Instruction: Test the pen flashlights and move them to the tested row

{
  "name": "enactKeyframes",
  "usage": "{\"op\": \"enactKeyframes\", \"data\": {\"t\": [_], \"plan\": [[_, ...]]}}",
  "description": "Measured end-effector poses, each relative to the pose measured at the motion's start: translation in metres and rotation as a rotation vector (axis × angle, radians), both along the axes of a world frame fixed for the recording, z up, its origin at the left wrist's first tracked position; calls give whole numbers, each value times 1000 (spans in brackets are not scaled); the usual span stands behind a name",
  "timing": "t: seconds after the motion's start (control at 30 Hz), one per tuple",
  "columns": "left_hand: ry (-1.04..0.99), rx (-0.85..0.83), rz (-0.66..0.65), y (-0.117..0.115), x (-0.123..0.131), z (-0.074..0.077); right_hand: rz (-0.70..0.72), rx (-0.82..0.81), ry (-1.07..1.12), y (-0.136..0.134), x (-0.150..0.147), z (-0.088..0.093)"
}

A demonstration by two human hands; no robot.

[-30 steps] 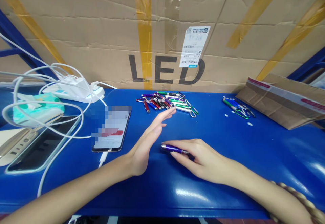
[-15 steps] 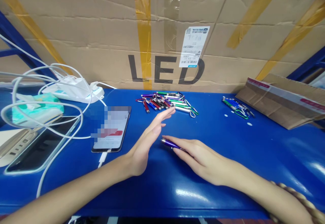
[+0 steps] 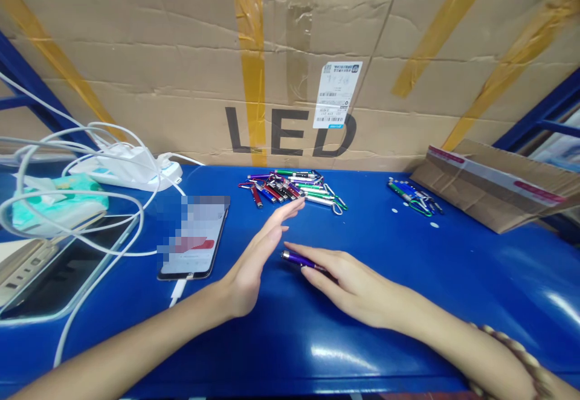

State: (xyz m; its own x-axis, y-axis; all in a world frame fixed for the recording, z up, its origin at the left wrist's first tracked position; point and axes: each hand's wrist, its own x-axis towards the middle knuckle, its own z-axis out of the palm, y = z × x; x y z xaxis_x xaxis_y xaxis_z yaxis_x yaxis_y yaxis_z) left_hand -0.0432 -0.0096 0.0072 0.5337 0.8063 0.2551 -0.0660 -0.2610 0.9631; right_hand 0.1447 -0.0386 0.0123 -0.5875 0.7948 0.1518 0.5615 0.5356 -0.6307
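One purple keychain torch (image 3: pixel 295 260) lies at frame centre on the blue table (image 3: pixel 453 285); right hand (image 3: pixel 351 285) rests flat over it, fingers outstretched, not gripping; left hand (image 3: pixel 256 258) stands edge-on beside it, open, empty; two heaps behind: large torch heap (image 3: pixel 290 185), small torch heap (image 3: pixel 412 194).

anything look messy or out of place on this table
White cables loop in a tangle over the tissue pack, and small white bits lie loose beside the right pile of mini torches.

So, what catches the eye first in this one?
The cardboard box marked LED fills the back. On the blue table, the right hand covers a purple pen light pointing at the left hand, standing open on edge; a pile of colourful keychain lights lies behind them.
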Motion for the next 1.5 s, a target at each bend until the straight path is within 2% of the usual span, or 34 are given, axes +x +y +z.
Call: {"op": "enactKeyframes", "data": {"t": [0.07,0.13,0.23,0.27,0.43,0.57,0.63,0.7,0.77,0.87,0.97,1.13,1.27,1.4,1.5], "plan": [[26,-28,48,1,1,1,-89,59,-9,7,5,1],[39,-59,103,1,3,1,-241,133,-80,20,18,2],[56,-82,136,2,5,2,-617,232,-344,44,53,3],[69,-84,136,2,5,3,-699,239,-385,53,68,2],[120,-86,158,3,4,4,-933,263,-473,77,138,-9],[130,-92,201,5,5,4,-975,297,-468,77,167,-15],[131,-94,216,6,5,4,-972,353,-436,77,166,-14],[142,-91,223,7,5,4,-918,411,-395,79,152,-12],[152,-83,230,8,5,4,-802,448,-360,81,127,-14],[158,-75,249,10,5,3,-555,452,-353,80,83,-19],[165,-61,261,11,5,3,-491,462,-371,76,55,-23],[173,-81,269,9,7,6,-526,493,-370,74,57,-23],[247,-36,313,9,9,8,-485,564,-295,70,61,-17],[272,39,370,13,9,8,-351,644,-181,56,50,-7],[240,16,274,16,8,7,-195,691,-80,45,37,-3]]}}
